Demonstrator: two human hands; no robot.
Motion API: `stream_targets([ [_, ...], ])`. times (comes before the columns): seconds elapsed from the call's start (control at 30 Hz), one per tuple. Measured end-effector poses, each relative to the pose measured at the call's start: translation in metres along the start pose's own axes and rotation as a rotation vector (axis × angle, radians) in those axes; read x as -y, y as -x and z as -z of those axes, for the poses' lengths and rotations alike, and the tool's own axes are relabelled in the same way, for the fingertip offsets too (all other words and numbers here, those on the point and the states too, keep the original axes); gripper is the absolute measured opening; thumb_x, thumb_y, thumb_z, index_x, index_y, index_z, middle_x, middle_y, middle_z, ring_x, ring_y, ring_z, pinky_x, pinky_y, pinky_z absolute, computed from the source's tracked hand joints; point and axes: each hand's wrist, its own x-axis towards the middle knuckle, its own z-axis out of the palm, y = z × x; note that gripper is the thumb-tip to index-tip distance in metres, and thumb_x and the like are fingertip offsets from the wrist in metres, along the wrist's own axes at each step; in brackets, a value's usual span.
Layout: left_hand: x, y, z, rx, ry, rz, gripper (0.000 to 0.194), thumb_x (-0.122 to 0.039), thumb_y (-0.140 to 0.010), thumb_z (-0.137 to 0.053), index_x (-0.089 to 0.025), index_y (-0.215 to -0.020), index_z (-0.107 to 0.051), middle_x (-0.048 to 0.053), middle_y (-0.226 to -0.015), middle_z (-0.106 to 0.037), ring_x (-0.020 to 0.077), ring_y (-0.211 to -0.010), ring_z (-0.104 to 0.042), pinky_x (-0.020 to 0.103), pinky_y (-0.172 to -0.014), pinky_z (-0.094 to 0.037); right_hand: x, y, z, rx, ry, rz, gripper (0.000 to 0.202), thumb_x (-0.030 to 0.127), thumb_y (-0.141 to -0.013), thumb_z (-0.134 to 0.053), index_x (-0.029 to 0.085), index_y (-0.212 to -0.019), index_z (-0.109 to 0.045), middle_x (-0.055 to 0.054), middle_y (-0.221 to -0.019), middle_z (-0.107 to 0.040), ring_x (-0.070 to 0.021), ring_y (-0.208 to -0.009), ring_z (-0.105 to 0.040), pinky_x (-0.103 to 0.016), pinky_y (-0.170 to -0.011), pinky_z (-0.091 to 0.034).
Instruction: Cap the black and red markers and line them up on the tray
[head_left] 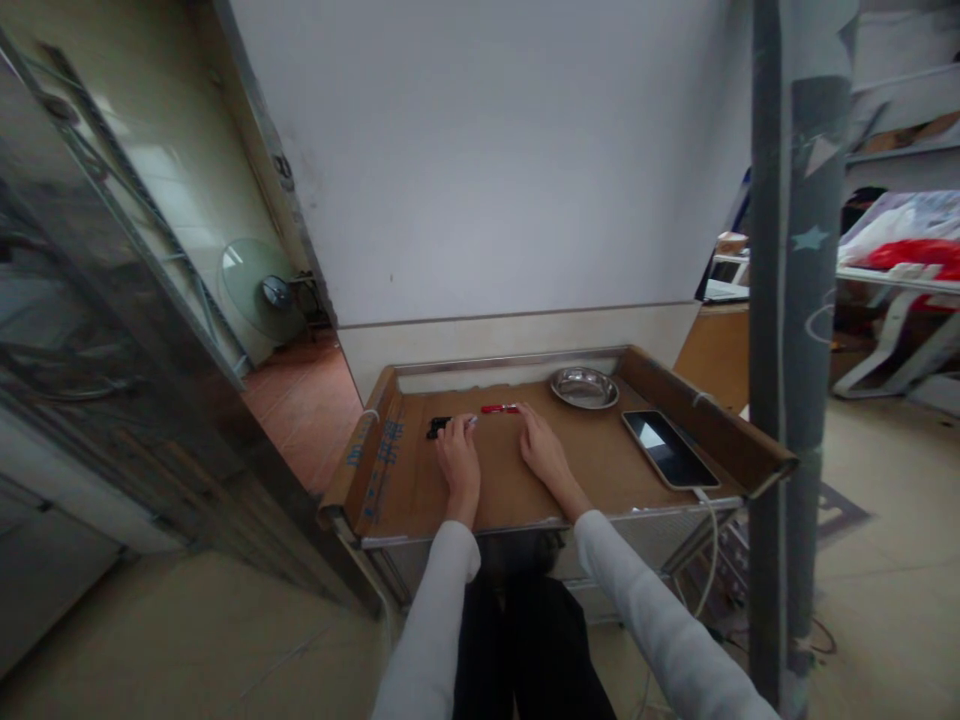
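Note:
My left hand (459, 462) rests on the cardboard-lined tray table (525, 485), its fingertips touching a small black object (438, 427); something small and pale shows at the fingertips. My right hand (544, 450) lies flat on the cardboard, its fingertips just at the end of a red pen-like object (500, 408) lying crosswise. Whether either hand grips anything is too small to make out. Both arms wear white sleeves.
A round metal dish (584, 387) sits at the tray's far right. A dark tablet (669, 448) with a white cable lies along the right edge. A grey pole (787, 350) stands close on the right. A fan (259, 290) and metal racks are on the left.

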Motion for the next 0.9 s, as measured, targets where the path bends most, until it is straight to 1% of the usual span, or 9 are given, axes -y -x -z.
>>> stream_targets([
  [0.07, 0.003, 0.001, 0.0, -0.019, -0.007, 0.009, 0.019, -0.018, -0.089, -0.043, -0.021, -0.098, -0.059, 0.006, -0.101, -0.064, 0.022, -0.091, -0.054, 0.036, -0.083, -0.04, -0.005, -0.003, -0.002, 0.029, 0.105, -0.074, 0.046, 0.007, -0.081, -0.035, 0.012, -0.125, -0.049, -0.015, -0.125, -0.053, -0.0207, -0.117, -0.046, -0.037, -0.099, -0.038],
  [0.1, 0.005, 0.001, 0.0, -0.01, -0.023, 0.01, 0.02, -0.016, -0.089, -0.042, -0.021, -0.098, -0.059, 0.006, -0.1, -0.064, 0.0218, -0.091, -0.054, 0.035, -0.083, -0.04, -0.007, -0.005, -0.003, 0.044, 0.148, -0.109, 0.043, 0.008, -0.081, -0.037, 0.011, -0.121, -0.052, -0.015, -0.121, -0.055, -0.0214, -0.113, -0.048, -0.036, -0.096, -0.038],
  [0.17, 0.008, 0.002, -0.001, 0.014, -0.076, 0.018, 0.022, -0.012, -0.087, -0.042, -0.021, -0.097, -0.059, 0.006, -0.1, -0.063, 0.0217, -0.089, -0.054, 0.035, -0.082, -0.041, -0.009, -0.008, -0.004, 0.067, 0.21, -0.159, 0.039, 0.01, -0.082, -0.04, 0.012, -0.118, -0.054, -0.015, -0.115, -0.056, -0.0218, -0.107, -0.05, -0.034, -0.092, -0.039],
  [0.23, 0.01, 0.003, -0.003, 0.027, -0.139, 0.033, 0.025, -0.01, -0.086, -0.041, -0.021, -0.098, -0.059, 0.008, -0.099, -0.062, 0.022, -0.089, -0.054, 0.035, -0.08, -0.041, -0.008, -0.011, -0.003, 0.084, 0.244, -0.172, 0.038, 0.011, -0.083, -0.041, 0.015, -0.119, -0.055, -0.014, -0.113, -0.056, -0.0221, -0.104, -0.05, -0.033, -0.09, -0.038],
  [0.4, 0.01, 0.004, -0.008, 0.089, -0.267, 0.078, 0.026, -0.006, -0.085, -0.037, -0.015, -0.097, -0.059, 0.012, -0.093, -0.059, 0.0234, -0.09, -0.053, 0.036, -0.081, -0.042, -0.004, -0.012, -0.001, 0.123, 0.275, -0.128, 0.041, 0.015, -0.086, -0.041, 0.022, -0.125, -0.051, -0.012, -0.119, -0.053, -0.0225, -0.108, -0.048, -0.033, -0.089, -0.036],
  [0.57, 0.007, 0.005, -0.01, 0.129, -0.367, 0.061, 0.026, -0.004, -0.085, -0.033, -0.008, -0.097, -0.056, 0.017, -0.097, -0.056, 0.0256, -0.094, -0.052, 0.04, -0.087, -0.041, -0.004, -0.01, -0.003, 0.128, 0.311, -0.114, 0.044, 0.019, -0.088, -0.04, 0.026, -0.131, -0.045, -0.012, -0.126, -0.05, -0.0236, -0.111, -0.046, -0.036, -0.09, -0.036],
  [0.73, 0.006, 0.005, -0.013, 0.082, -0.443, 0.034, 0.024, -0.005, -0.083, -0.035, -0.004, -0.1, -0.052, 0.018, -0.099, -0.054, 0.0269, -0.097, -0.051, 0.042, -0.088, -0.041, -0.005, -0.011, -0.004, 0.139, 0.327, -0.131, 0.041, 0.021, -0.089, -0.038, 0.024, -0.129, -0.047, -0.013, -0.128, -0.049, -0.0249, -0.114, -0.044, -0.038, -0.092, -0.035],
  [0.83, 0.004, 0.005, -0.015, 0.039, -0.41, 0.06, 0.026, -0.007, -0.082, -0.04, -0.003, -0.107, -0.048, 0.019, -0.103, -0.052, 0.0259, -0.098, -0.051, 0.04, -0.087, -0.043, -0.004, -0.012, -0.005, 0.152, 0.332, -0.143, 0.038, 0.021, -0.089, -0.037, 0.023, -0.124, -0.051, -0.012, -0.129, -0.048, -0.0249, -0.115, -0.044, -0.038, -0.093, -0.034],
  [0.9, 0.001, 0.005, -0.018, 0.041, -0.377, 0.036, 0.028, -0.007, -0.082, -0.041, -0.004, -0.109, -0.047, 0.019, -0.107, -0.051, 0.0247, -0.099, -0.051, 0.037, -0.087, -0.043, -0.004, -0.012, -0.005, 0.156, 0.334, -0.152, 0.036, 0.021, -0.089, -0.036, 0.021, -0.122, -0.052, -0.012, -0.13, -0.047, -0.0242, -0.115, -0.043, -0.037, -0.094, -0.033],
])
